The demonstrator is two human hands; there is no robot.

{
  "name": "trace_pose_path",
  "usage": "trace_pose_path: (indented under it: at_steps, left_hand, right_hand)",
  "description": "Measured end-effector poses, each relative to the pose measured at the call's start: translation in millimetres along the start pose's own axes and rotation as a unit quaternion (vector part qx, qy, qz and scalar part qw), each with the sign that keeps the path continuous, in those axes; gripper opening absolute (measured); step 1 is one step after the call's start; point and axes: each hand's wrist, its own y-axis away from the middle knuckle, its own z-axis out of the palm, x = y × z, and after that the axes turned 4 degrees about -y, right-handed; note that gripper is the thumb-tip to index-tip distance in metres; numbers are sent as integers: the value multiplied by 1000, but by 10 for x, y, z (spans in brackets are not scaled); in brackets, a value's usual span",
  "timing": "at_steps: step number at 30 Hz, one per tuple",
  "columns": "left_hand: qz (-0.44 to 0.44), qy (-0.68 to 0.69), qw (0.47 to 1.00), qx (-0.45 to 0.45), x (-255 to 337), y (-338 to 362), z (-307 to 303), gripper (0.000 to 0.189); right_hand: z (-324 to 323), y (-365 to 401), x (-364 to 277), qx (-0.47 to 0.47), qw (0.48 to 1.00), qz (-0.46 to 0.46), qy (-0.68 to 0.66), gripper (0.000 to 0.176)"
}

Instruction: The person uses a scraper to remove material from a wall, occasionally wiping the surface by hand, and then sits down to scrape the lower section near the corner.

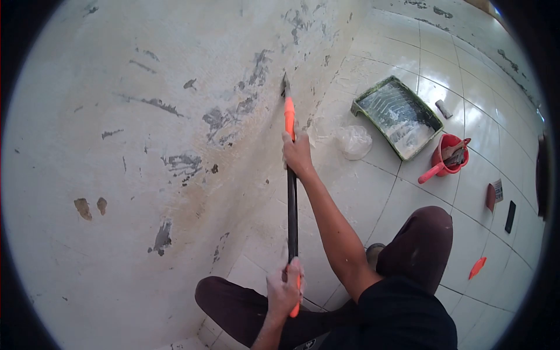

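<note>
A long-handled scraper (292, 216) with a black shaft and orange grips runs lengthwise between my two hands. Its narrow metal blade meets the lower part of the pale wall (116, 192), where the paint is chipped and grey patches show. My right hand (297, 153) is wrapped round the shaft just below the upper orange section. Down by my lap, my left hand (284, 290) is closed on the orange grip at the handle's end; white dust coats its fingers.
To the right on the tiled floor (373, 198) lie a green-rimmed paint tray (402, 108), a crumpled clear plastic bag (354, 142) and a red pitcher (448, 153) holding brushes. Farther right are a black rectangular object (510, 217) and an orange piece (477, 268). My bent knees flank the handle.
</note>
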Motion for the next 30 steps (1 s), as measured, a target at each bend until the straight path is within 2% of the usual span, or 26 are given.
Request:
trace_pose_path:
  at_steps: [1, 3, 5, 6, 7, 9, 10, 12, 16, 19, 21, 24, 26, 27, 29, 30]
  left_hand:
    - [4, -3, 1000, -2, 71, 78, 3, 54]
    - [44, 17, 998, 49, 184, 367, 33, 55]
    - [39, 29, 998, 48, 146, 467, -115, 56]
    - [31, 26, 998, 49, 154, 478, -166, 56]
    - [21, 23, 998, 51, 158, 488, -179, 56]
    - [19, 22, 998, 51, 148, 302, -149, 56]
    - [0, 28, 999, 46, 116, 139, -108, 56]
    - [-15, 7, 999, 51, 178, 18, 58, 55]
    - [15, 27, 999, 23, 41, 297, 163, 57]
    - [-2, 38, 999, 32, 8, 518, 47, 58]
    - [-10, 31, 999, 36, 76, 471, 50, 58]
    - [-1, 50, 998, 35, 144, 381, 167, 57]
    - [12, 41, 999, 33, 68, 444, 188, 58]
    - [20, 32, 999, 31, 36, 462, 172, 58]
    - [14, 54, 998, 33, 17, 437, 116, 59]
    - [10, 53, 998, 28, 64, 392, 110, 59]
  right_hand:
    - [12, -29, 16, 2, 998, -58, 21, 56]
    - [157, 235, 119, 27, 996, -72, 40, 60]
    - [264, 493, 82, 46, 997, -34, 45, 62]
    - [227, 663, -274, 8, 999, 45, 6, 61]
    - [218, 584, -179, 9, 999, 49, 7, 61]
    - [203, 319, 37, 54, 996, -56, 50, 60]
    - [128, 212, 29, 52, 996, -54, 53, 60]
    - [-72, 21, -31, -20, 996, 81, -45, 58]
    - [-71, 318, 75, -7, 999, 30, -12, 56]
    - [62, 684, 84, -2, 997, 75, -6, 60]
    - [7, 627, 35, -22, 995, 96, -1, 63]
    - [-55, 386, 274, -21, 997, 70, 1, 63]
    - [-12, 294, 591, 11, 993, -53, 109, 63]
    - [9, 309, 478, 12, 993, -56, 107, 63]
    - [4, 503, 124, -1, 997, 26, 75, 63]
    - [-24, 537, 27, -4, 997, 31, 77, 63]
